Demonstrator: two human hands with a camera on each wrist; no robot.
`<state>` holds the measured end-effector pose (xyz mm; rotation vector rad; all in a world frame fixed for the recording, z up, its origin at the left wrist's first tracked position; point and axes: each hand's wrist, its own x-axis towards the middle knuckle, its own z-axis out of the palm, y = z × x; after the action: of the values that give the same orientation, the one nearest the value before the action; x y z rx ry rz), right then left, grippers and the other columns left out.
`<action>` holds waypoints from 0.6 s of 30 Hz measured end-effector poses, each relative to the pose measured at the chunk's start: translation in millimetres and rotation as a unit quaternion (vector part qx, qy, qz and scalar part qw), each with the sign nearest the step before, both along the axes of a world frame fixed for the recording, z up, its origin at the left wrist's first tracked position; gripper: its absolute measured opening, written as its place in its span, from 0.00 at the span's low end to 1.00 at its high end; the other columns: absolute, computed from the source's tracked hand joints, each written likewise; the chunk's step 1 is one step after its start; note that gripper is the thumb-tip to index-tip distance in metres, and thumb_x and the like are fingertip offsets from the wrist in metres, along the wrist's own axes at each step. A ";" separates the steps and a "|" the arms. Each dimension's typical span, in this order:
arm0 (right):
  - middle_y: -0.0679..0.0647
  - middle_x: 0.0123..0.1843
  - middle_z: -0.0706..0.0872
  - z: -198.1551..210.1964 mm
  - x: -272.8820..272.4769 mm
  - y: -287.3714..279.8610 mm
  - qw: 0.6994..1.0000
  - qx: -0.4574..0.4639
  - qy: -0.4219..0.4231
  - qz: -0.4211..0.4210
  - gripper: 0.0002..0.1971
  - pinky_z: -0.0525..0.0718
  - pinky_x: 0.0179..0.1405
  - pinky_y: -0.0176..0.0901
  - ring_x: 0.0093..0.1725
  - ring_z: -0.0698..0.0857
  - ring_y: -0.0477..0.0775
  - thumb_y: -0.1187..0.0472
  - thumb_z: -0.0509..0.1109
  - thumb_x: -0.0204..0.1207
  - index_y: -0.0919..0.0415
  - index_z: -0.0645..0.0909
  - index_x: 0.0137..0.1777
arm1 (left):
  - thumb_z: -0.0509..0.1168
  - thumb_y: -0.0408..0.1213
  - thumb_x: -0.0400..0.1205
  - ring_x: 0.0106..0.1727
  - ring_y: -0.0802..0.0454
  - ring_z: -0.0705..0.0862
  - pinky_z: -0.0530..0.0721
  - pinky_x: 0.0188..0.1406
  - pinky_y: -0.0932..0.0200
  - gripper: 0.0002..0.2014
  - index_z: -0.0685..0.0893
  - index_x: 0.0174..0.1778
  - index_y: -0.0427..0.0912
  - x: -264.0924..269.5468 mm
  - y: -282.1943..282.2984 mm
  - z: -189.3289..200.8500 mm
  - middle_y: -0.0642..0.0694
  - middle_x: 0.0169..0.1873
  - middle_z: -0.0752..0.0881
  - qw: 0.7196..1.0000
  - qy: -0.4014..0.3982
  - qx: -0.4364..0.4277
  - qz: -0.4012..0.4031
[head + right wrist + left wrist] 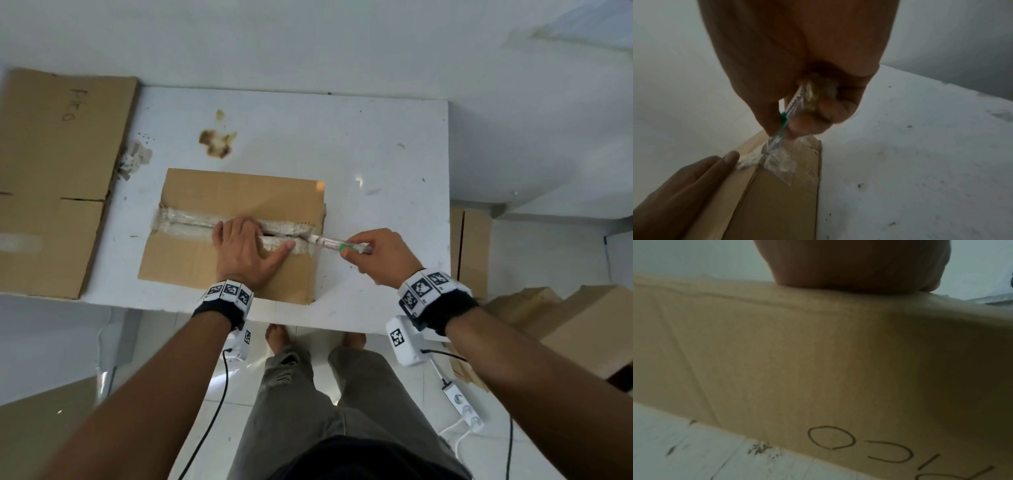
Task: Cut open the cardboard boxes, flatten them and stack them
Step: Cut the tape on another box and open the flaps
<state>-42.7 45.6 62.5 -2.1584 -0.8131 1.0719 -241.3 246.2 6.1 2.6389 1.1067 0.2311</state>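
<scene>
A brown cardboard box (pixel 191 253) (pixel 781 203) stands on the white table (pixel 376 154), its top flaps joined by a strip of clear tape (pixel 181 221) along the middle seam. My left hand (pixel 245 246) lies flat on the box top with straight fingers, pressing beside the seam. My right hand (pixel 376 255) grips a clear utility knife (pixel 337 244) (pixel 797 104) with a green slider. Its blade tip sits in the taped seam at the box's right end. In the left wrist view only the heel of the left hand (pixel 855 264) and the box's side wall (pixel 818 361) show.
A flattened cardboard sheet (pixel 51 178) with handwriting lies on the table's left side and hangs over its edge. More cardboard boxes (pixel 582 329) sit on the floor at the right. A white power strip (pixel 462 404) and cables lie on the floor near my feet.
</scene>
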 end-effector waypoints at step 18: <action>0.41 0.44 0.85 55.0 8.7 61.0 0.947 0.203 -0.202 0.144 0.16 0.75 0.55 0.53 0.45 0.79 0.47 0.41 0.65 0.80 0.40 0.86 0.63 | 0.54 0.72 0.79 0.39 0.61 0.76 0.70 0.36 0.71 0.38 0.80 0.42 0.33 -10.9 78.1 88.0 0.47 0.41 0.82 0.977 -0.142 -0.121 0.107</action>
<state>-34.0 106.6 117.6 -1.9555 -1.4357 0.5204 -252.2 324.3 94.1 2.1923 1.2316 0.4676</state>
